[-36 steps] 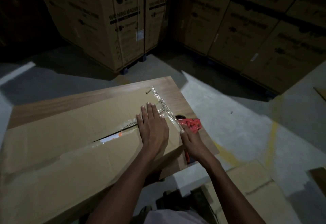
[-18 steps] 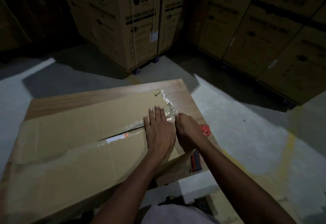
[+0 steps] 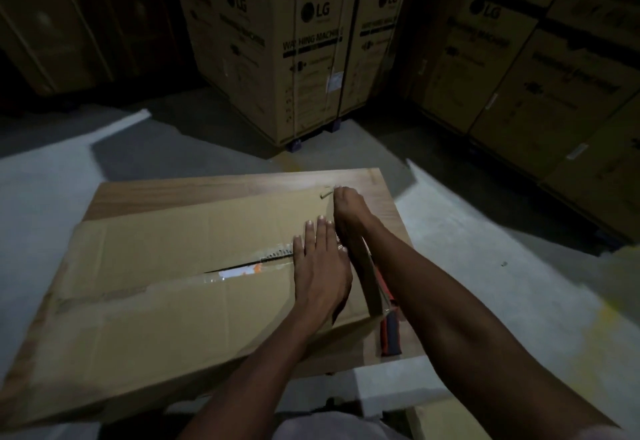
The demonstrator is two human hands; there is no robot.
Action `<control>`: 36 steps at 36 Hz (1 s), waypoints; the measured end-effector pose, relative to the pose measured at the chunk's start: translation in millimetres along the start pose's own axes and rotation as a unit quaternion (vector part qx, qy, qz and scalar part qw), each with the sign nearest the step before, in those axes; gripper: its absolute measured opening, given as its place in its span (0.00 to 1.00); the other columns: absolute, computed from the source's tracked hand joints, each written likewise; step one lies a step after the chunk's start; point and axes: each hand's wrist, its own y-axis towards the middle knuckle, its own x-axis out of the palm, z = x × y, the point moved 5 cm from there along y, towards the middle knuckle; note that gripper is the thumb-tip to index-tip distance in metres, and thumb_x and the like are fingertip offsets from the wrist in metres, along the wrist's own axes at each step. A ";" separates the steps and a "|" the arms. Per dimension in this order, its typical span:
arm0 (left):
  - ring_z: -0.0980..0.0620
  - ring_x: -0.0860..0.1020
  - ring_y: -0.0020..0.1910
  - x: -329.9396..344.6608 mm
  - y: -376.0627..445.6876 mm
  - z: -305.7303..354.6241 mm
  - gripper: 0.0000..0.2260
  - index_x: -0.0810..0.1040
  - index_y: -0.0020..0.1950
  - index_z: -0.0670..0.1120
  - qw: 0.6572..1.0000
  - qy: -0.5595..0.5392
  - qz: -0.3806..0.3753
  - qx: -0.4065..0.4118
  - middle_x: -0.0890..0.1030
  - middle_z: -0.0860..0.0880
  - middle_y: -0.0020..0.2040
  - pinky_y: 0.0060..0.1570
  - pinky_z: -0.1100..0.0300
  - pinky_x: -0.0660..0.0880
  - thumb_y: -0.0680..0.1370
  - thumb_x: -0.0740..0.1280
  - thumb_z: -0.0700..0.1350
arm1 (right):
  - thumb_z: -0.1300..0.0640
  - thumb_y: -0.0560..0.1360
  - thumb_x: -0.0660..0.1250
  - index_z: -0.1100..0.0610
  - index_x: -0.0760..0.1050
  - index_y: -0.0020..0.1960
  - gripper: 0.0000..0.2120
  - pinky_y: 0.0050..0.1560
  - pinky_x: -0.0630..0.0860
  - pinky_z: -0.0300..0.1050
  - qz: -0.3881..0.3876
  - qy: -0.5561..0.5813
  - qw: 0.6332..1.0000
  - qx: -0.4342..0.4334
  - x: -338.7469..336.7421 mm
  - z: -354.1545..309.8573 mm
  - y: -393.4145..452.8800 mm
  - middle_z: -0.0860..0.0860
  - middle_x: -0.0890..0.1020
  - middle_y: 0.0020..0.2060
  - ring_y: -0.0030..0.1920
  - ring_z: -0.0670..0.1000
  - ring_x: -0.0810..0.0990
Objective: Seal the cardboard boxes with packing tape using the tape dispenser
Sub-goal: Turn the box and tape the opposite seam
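Observation:
A flat cardboard box [image 3: 166,301] lies on a wooden table [image 3: 207,190]. Its centre seam gapes a little, with old clear tape along it. My left hand [image 3: 320,266] lies flat, palm down, on the right end of the seam. My right hand [image 3: 348,211] reaches past it along the box's right edge, fingers pressed down at the far corner, where the tape strip lies hidden under it. The red tape dispenser [image 3: 389,332] lies on the table beside the box, mostly hidden by my right forearm; neither hand holds it.
Tall printed washing-machine cartons [image 3: 287,48] stand on the floor behind the table, more stacked at the right [image 3: 554,75]. Grey concrete floor [image 3: 485,231] surrounds the table. A flattened piece of cardboard [image 3: 440,419] lies by my feet.
My right hand left the dispenser by the box's side and slid forward along the tape strip to the far corner. My left hand stayed on the seam. The camera tilted.

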 end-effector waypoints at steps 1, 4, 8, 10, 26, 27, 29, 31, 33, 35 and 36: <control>0.45 0.44 0.83 -0.2 0.0 0.7 0.27 0.48 0.84 0.45 1.000 0.007 0.001 0.001 0.48 0.46 0.84 0.79 0.44 0.41 0.86 0.44 0.53 | 0.53 0.89 0.50 0.63 0.78 0.63 0.21 0.56 0.74 0.50 -0.004 0.010 1.000 -0.007 0.2 0.3 -3.7 0.62 0.81 0.59 0.58 0.61 0.79; 0.44 0.47 0.83 -1.8 -1.3 1.5 0.27 0.50 0.84 0.44 1.000 0.022 0.011 -0.001 0.50 0.45 0.84 0.79 0.43 0.44 0.85 0.45 0.52 | 0.47 0.89 0.47 0.60 0.76 0.67 0.24 0.60 0.75 0.50 -0.020 0.017 0.999 -0.024 1.9 6.6 -22.0 0.60 0.80 0.62 0.59 0.60 0.79; 0.45 0.46 0.83 -1.6 -2.6 1.0 0.28 0.49 0.84 0.44 1.000 0.021 0.004 -0.003 0.48 0.46 0.84 0.79 0.44 0.43 0.85 0.46 0.52 | 0.49 0.89 0.49 0.58 0.73 0.69 0.21 0.66 0.75 0.54 -0.038 0.041 0.998 -0.042 1.5 27.7 -57.2 0.59 0.79 0.66 0.65 0.59 0.78; 0.45 0.44 0.83 -1.7 -1.4 1.7 0.28 0.47 0.84 0.45 1.000 0.017 -0.003 -0.005 0.46 0.46 0.84 0.79 0.44 0.42 0.85 0.47 0.53 | 0.50 0.89 0.49 0.58 0.74 0.70 0.20 0.62 0.74 0.49 -0.042 0.050 0.997 -0.030 -0.6 45.5 -80.9 0.56 0.80 0.65 0.64 0.56 0.78; 0.45 0.45 0.83 -15.9 -7.5 2.4 0.27 0.49 0.84 0.43 0.999 -0.020 -0.021 0.014 0.47 0.46 0.84 0.79 0.43 0.44 0.86 0.50 0.50 | 0.46 0.89 0.50 0.58 0.78 0.67 0.23 0.66 0.75 0.53 0.148 0.242 0.955 0.086 38.4 110.1 -229.3 0.57 0.82 0.60 0.63 0.56 0.78; 0.45 0.45 0.83 -17.0 -8.4 2.3 0.27 0.50 0.84 0.43 0.999 -0.027 -0.019 0.017 0.48 0.46 0.84 0.79 0.43 0.43 0.86 0.51 0.50 | 0.47 0.89 0.50 0.58 0.76 0.71 0.23 0.70 0.72 0.57 0.151 0.238 0.955 0.092 40.7 109.6 -231.2 0.58 0.81 0.65 0.68 0.58 0.76; 0.44 0.47 0.83 -19.6 -10.7 1.4 0.26 0.53 0.83 0.44 0.999 -0.044 -0.013 0.027 0.50 0.45 0.84 0.80 0.43 0.44 0.85 0.53 0.49 | 0.48 0.89 0.49 0.58 0.72 0.76 0.23 0.73 0.69 0.59 0.146 0.232 0.955 0.114 43.4 110.4 -231.3 0.60 0.77 0.71 0.73 0.61 0.72; 0.43 0.49 0.82 -23.1 -13.0 -0.2 0.25 0.57 0.82 0.44 0.997 -0.067 -0.005 0.034 0.53 0.44 0.83 0.79 0.44 0.45 0.85 0.55 0.47 | 0.52 0.89 0.50 0.63 0.69 0.76 0.22 0.71 0.70 0.59 0.133 0.239 0.951 0.141 45.0 111.3 -229.7 0.64 0.75 0.70 0.71 0.64 0.73; 0.43 0.53 0.82 -27.6 -14.7 -3.0 0.23 0.61 0.80 0.44 0.994 -0.100 0.008 0.038 0.58 0.43 0.82 0.79 0.46 0.46 0.84 0.56 0.44 | 0.58 0.88 0.52 0.69 0.65 0.76 0.21 0.65 0.71 0.53 0.115 0.244 0.951 0.154 47.4 109.1 -228.9 0.68 0.74 0.69 0.68 0.65 0.74; 0.42 0.57 0.81 -32.1 -18.0 -8.7 0.23 0.64 0.79 0.43 0.990 -0.132 0.026 0.035 0.63 0.42 0.80 0.79 0.47 0.48 0.83 0.57 0.41 | 0.58 0.88 0.54 0.70 0.62 0.77 0.22 0.61 0.71 0.50 0.098 0.245 0.953 0.149 52.1 102.1 -232.0 0.67 0.74 0.69 0.68 0.64 0.74; 0.42 0.58 0.80 -34.0 -20.2 -13.0 0.22 0.65 0.78 0.42 0.988 -0.146 0.034 0.031 0.65 0.41 0.79 0.79 0.47 0.49 0.83 0.57 0.40 | 0.56 0.88 0.55 0.69 0.62 0.77 0.23 0.64 0.71 0.50 0.088 0.257 0.951 0.148 56.3 97.5 -235.1 0.66 0.74 0.70 0.68 0.64 0.74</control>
